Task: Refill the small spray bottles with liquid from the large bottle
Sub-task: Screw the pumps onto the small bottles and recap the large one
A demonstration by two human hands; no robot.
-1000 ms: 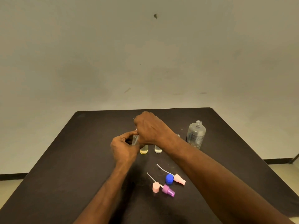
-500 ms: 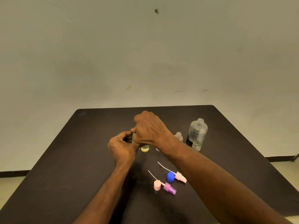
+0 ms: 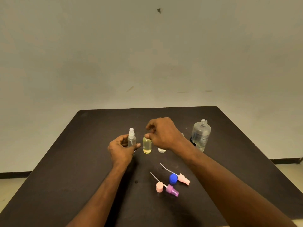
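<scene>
The large clear bottle [image 3: 200, 136] stands uncapped at the right of the black table [image 3: 78, 161]. My left hand [image 3: 120, 150] holds a small clear spray bottle [image 3: 131, 139] that has its white spray head on. Beside it stands a small open bottle of yellow liquid [image 3: 147, 145]; my right hand [image 3: 164, 134] pinches its neck, thumb at the front. Another small bottle [image 3: 162, 150] shows only its base under my right wrist, and the top of a further one [image 3: 182, 134] peeks out behind that wrist.
Loose parts lie nearer me: a blue cap [image 3: 173, 179], a pink spray head [image 3: 184, 179] with its tube, a pink cap [image 3: 159, 187] and a purple spray head [image 3: 172, 191] with its tube. A pale wall rises behind the table.
My right hand has left the top of the clear spray bottle and moved right to the yellow bottle. My left hand's grip has loosened, uncovering the spray head.
</scene>
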